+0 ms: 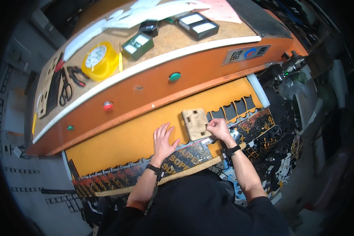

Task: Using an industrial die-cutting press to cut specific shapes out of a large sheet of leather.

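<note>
My left hand lies with its fingers spread on a wide yellow-orange sheet. Right of it is a pale wooden block with small dark slots, like a cutting die, at the sheet's near edge. My right hand is closed, its fingertips pinched at the block's right edge; the fingers partly hide what lies beneath. Beyond that hand, a row of dark shapes framed by thin yellow strips runs along the sheet. Its near edge to the left is scalloped. Both wrists wear black bands.
An orange machine beam crosses behind the sheet, bearing a green button and a red button. On its top lie yellow tape, scissors, pliers and small boxes. Scraps lie piled at the lower right.
</note>
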